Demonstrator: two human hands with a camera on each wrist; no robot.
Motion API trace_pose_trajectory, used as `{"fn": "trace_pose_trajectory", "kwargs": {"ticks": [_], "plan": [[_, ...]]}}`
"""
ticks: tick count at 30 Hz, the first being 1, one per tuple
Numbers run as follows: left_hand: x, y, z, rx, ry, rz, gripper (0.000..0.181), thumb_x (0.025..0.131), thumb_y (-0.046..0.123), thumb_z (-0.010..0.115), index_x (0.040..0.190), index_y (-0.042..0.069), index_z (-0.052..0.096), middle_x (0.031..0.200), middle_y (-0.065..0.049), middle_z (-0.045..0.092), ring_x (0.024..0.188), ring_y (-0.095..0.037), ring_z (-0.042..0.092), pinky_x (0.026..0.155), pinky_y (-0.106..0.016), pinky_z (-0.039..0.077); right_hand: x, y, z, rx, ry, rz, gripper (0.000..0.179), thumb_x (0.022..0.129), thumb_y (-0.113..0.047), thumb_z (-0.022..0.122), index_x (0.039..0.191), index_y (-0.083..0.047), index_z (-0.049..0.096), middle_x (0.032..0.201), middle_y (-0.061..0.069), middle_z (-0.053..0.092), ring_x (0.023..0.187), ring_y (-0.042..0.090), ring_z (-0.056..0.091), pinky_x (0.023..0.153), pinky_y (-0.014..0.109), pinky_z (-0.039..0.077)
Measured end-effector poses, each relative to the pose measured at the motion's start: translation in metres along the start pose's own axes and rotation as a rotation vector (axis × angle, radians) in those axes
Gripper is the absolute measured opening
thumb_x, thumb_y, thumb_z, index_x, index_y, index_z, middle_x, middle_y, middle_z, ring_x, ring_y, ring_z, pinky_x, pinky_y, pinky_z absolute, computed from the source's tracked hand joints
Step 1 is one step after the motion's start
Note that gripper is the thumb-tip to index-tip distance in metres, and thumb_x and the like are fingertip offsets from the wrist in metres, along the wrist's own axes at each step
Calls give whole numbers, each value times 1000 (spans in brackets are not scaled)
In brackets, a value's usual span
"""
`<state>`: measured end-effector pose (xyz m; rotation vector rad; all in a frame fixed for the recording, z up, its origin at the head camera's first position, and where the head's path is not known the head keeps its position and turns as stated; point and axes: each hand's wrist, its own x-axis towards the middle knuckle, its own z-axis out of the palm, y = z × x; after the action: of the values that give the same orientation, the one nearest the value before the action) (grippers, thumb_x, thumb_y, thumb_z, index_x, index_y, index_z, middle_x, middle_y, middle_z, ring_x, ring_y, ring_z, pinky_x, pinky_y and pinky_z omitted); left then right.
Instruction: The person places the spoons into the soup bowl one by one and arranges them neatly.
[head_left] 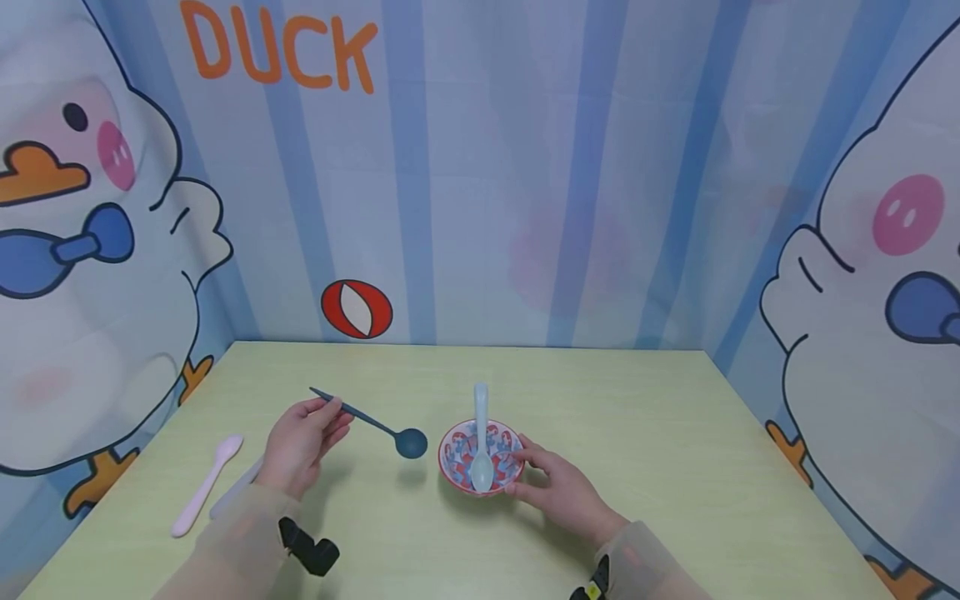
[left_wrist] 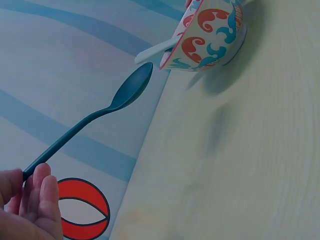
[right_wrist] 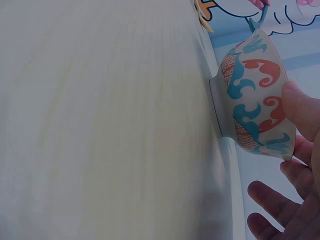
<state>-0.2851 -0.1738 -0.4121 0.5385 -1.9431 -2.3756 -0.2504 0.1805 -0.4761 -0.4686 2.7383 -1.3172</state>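
Note:
My left hand (head_left: pixel 300 446) pinches the long handle of a dark teal spoon (head_left: pixel 410 443) between thumb and fingers. Held above the table, the spoon has its round bowl end pointing right; in the left wrist view the same teal spoon (left_wrist: pixel 132 87) appears near the patterned bowl but apart from it. With thumb and fingers, my right hand (head_left: pixel 566 496) grips the right rim of a small red, blue and white bowl (head_left: pixel 453 454). A pale blue soup spoon (head_left: pixel 482 429) leans inside, its handle rising past the far rim. Red and blue swirls cover the outside of the bowl (right_wrist: pixel 257 95).
At the table's left lies a pink spoon (head_left: pixel 206 487). Beside it is a pale purple utensil (head_left: pixel 236 492), partly hidden by my left forearm. The light wooden table (head_left: pixel 615 417) ends at a striped duck-print curtain (head_left: pixel 487 208) behind and on both sides.

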Motion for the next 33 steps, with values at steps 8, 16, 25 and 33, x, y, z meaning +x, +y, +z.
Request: {"fn": "trace_pose_trajectory", "kwargs": {"ticks": [8,16,25,33], "plan": [[0,10,20,38,-18,6,43,94,25,62,131,8,47,114,-8,61,95,-15,65,84,-25,52,1,0,-1,5,-7,12,51,86,-39,71,129,-15,59,154,-2,32,131,35,43,105,57,32],[4,13,39,70,-55,23,39,95,24,62,128,8,50,114,-10,62,100,-20,65,84,-25,52,1,2,-2,15,-6,-1,52,86,-40,71,129,-13,59,154,0,33,130,37,43,105,57,33],[6,15,60,133,-123,54,36,96,20,61,126,5,50,110,-11,64,91,-17,66,82,-25,53,0,1,-2,12,-10,-7,52,86,-40,71,129,-14,59,154,0,33,131,36,43,105,56,33],[10,12,77,181,-182,58,32,94,17,63,122,2,54,106,-13,66,89,-20,67,81,-28,54,1,0,-3,10,-24,-20,52,87,-39,70,129,-12,58,154,1,33,130,37,44,104,56,33]]}}
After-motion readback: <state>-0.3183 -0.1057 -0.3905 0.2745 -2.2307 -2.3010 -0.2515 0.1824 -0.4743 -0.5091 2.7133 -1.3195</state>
